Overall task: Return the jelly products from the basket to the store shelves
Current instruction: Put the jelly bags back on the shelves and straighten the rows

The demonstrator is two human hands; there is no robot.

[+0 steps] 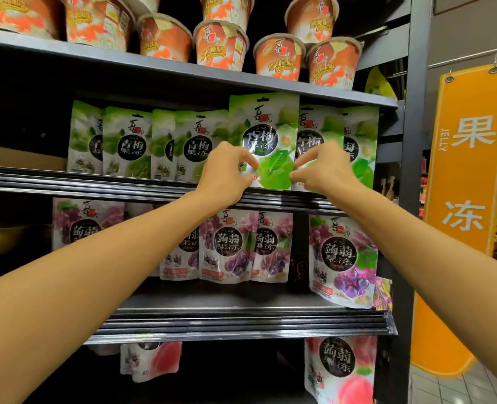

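from the head view i am watching both bare forearms stretching up and forward, side by side. the left hand (227, 173) is pinching the lower left edge of the green jelly pouch (270, 167) between thumb and curled forefinger. the right hand (323, 170) is pinching its lower right edge the same way. the pouch is standing upright between the two grips on the shelf lip (95, 182), in front of the other green pouches (127, 141). purple pouches (227, 246) are sitting below the grips and orange cups (221, 45) above.

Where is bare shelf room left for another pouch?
Widest: the dark gap between the left peach pouch and right peach pouch. The green pouch row is packed edge to edge, where left hand and right hand pinch the held pouch.
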